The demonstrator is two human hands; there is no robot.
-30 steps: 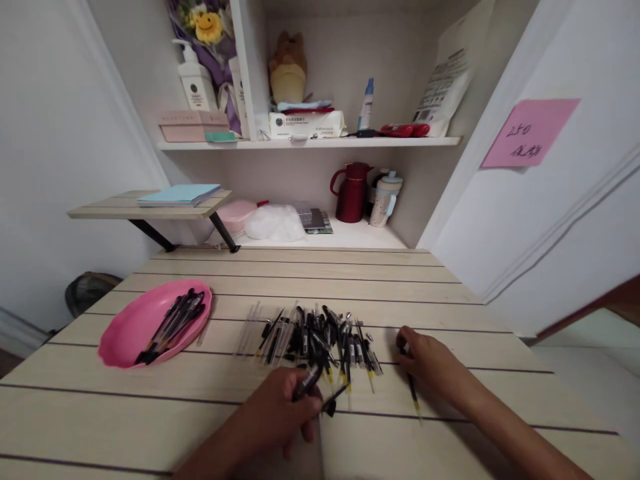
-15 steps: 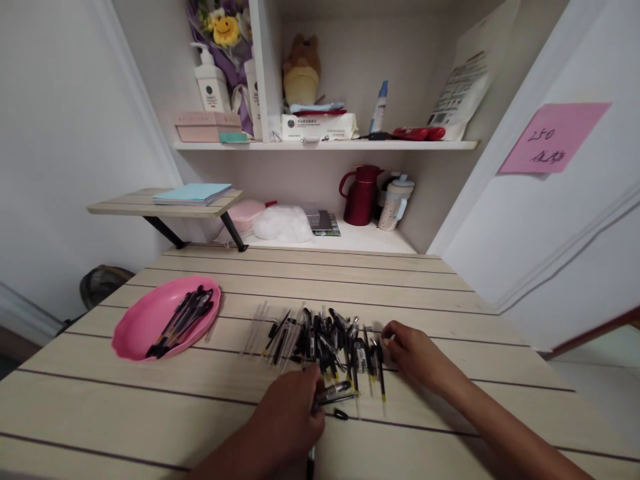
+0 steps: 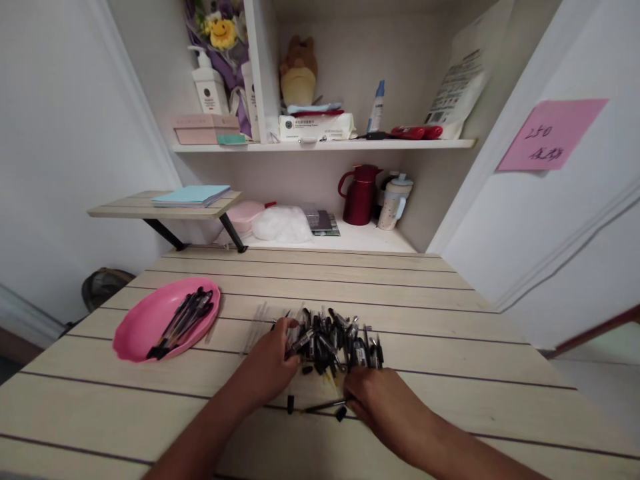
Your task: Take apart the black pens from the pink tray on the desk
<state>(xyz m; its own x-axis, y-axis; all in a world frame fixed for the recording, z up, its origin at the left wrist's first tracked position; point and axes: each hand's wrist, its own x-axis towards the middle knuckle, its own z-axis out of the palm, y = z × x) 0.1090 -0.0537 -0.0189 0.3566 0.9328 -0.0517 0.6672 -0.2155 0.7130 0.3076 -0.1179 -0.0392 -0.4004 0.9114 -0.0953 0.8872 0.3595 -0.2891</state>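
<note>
Both hands are at the pen pile (image 3: pixel 345 339) on the table (image 3: pixel 450 293): left hand (image 3: pixel 270 363) pinches a pen (image 3: pixel 301 343) at its left edge, right hand (image 3: pixel 383 400) rests on a refill (image 3: pixel 323 405) just in front, can't tell if it's gripping; pink plate (image 3: pixel 135 333) off left

Well left of the left hand (image 3: pixel 267 367), a pink dish (image 3: pixel 135 327) holding black pens (image 3: pixel 184 320) lies on the counter (image 3: pixel 450 347). Far beyond that hand, a red jug (image 3: pixel 359 195) and a speckled cup (image 3: pixel 393 200) stand side by side on the lower shelf (image 3: pixel 360 239). High to the right of the right hand (image 3: pixel 383 400), a pink note (image 3: pixel 550 135) sticks to the door (image 3: pixel 550 227)
</note>
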